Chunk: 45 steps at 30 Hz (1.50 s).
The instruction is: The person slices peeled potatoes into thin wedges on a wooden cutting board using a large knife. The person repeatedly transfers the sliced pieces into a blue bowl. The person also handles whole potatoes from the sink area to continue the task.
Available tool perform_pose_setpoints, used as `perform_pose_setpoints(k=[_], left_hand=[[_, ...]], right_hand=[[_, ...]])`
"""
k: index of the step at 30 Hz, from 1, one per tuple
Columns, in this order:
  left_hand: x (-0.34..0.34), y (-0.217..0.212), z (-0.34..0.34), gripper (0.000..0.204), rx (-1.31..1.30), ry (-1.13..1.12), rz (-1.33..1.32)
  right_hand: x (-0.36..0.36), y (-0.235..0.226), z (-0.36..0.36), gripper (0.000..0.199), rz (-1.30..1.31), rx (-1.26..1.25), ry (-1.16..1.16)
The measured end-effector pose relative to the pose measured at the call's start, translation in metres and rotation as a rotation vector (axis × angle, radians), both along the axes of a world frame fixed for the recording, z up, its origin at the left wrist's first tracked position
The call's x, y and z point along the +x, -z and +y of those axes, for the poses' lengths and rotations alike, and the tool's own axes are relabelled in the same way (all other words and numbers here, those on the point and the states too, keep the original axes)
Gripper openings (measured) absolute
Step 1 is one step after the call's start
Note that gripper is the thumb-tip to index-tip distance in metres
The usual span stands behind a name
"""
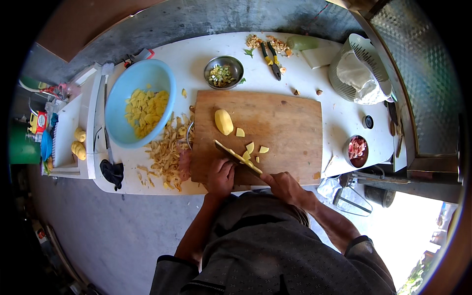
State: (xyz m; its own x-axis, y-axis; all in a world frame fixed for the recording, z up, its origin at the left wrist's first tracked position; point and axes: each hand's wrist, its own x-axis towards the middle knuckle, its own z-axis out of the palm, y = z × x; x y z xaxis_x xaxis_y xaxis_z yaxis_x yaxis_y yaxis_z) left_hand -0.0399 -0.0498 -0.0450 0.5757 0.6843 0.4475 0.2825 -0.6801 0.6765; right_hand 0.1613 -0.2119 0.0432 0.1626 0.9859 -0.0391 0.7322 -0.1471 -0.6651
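On the wooden cutting board (275,128), the left hand (220,177) pins a peeled potato piece (238,157) steady while the right hand (282,186), fingers wrapped tight, grips a knife (236,157) slicing it.

Held flat on the wooden cutting board (275,123) near its front edge: a piece of peeled yellow potato (235,156), mostly hidden beneath the blade and the left hand (220,177). Laid across it at a slant, a broad knife (238,158), handle gripped in the right hand (284,186). Scattered just beyond the blade, thin pale-yellow slices (250,147), lying flat. Farther back on the board, a peeled potato half (223,121), smooth, apart from the slices
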Motion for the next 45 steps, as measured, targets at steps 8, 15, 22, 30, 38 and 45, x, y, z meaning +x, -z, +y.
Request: perform_pose_setpoints(k=[8,15,22,30,38,45], left_hand=[[-0.002,-0.001,-0.002,0.015,-0.019,0.007,-0.013],[-0.004,0.003,-0.002,0.015,-0.025,0.014,-0.003],[-0.001,0.002,0.001,0.015,0.052,0.003,-0.01],[-0.004,-0.002,-0.002,0.015,0.003,0.013,0.014],[-0.006,0.0,-0.001,0.015,0.018,0.028,0.014],[-0.008,0.006,0.0,0.014,0.043,0.033,0.052]], right_hand=[[0.019,0.003,-0.029,0.041,-0.544,0.245,-0.278],[0.008,0.006,-0.027,0.037,-0.431,0.28,-0.23],[-0.012,-0.017,0.002,0.044,-0.011,-0.149,0.04],[0.015,-0.006,-0.025,0.045,-0.069,-0.052,-0.181],[0.014,0.002,-0.029,0.042,-0.688,0.315,-0.298],[-0.001,-0.033,0.012,0.039,0.117,-0.165,-0.064]])
